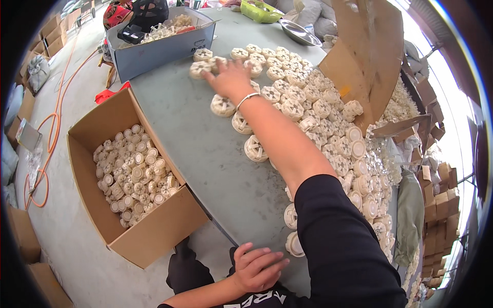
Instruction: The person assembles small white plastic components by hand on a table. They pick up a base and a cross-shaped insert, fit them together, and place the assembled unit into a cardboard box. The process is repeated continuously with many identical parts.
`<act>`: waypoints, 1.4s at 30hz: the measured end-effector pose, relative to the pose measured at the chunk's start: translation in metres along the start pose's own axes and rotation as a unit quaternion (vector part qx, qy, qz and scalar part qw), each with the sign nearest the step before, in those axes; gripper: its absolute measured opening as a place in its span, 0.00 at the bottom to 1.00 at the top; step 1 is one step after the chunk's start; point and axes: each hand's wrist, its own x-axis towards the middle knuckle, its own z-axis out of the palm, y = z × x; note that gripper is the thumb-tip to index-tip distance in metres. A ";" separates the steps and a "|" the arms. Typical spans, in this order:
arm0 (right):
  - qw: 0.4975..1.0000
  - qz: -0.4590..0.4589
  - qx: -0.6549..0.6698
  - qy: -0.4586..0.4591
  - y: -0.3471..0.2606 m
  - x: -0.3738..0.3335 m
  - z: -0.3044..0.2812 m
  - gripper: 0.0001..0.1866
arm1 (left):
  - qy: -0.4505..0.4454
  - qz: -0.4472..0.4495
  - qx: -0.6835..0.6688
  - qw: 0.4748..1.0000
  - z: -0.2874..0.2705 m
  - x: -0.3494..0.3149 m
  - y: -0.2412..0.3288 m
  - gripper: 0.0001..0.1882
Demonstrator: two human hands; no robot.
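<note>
"What is the right hand doing?"

"The right hand point(231, 79) reaches out palm down over a grey-green table point(174, 123), fingers spread, a pale bracelet point(247, 100) at its wrist. Its fingers touch round cream pieces point(223, 106). Because the hand partly covers them, I cannot tell whether it grips one."

"Where do those pieces lie?"

"All around that hand. A few are just left of the fingers and just beyond them, and one lies just on the near side of the wrist. To the hand's right they sit in loose rows, which thicken into a crowded heap on the far side of the forearm."

"And the left hand?"

"The left hand point(259, 267) is well apart from the right, close to the person's body and near the table's edge. Its fingers are loosely bent and parted."

"What is farther out?"

"Left of the right hand and nearer the person, an open cardboard box point(164, 226) stands beside the table, holding a heap of small cream parts point(136, 169). Beyond the hand, to its left, a blue-grey bin point(164, 54) holds more. Beyond it to the right are a green basket point(259, 13) and a shallow metal dish point(300, 33). Farther right, a bent cardboard sheet point(359, 56) rises by the heap."
</note>
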 end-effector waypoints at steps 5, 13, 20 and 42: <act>0.983 -0.145 0.114 -0.011 -0.020 -0.017 -0.013 0.52 | -0.022 0.044 -0.056 0.997 -0.006 -0.006 -0.023 0.14; 0.979 -0.112 0.000 -0.173 0.030 -0.045 -0.059 0.75 | -0.064 0.072 -0.117 0.988 -0.019 -0.010 -0.013 0.15; 0.925 -0.269 0.269 0.015 -0.059 -0.028 0.002 0.54 | -0.051 0.060 -0.106 0.991 -0.016 -0.012 -0.018 0.17; 0.938 -0.052 0.270 0.211 -0.081 0.030 0.007 0.32 | 0.025 0.018 0.029 0.999 0.001 -0.002 -0.018 0.14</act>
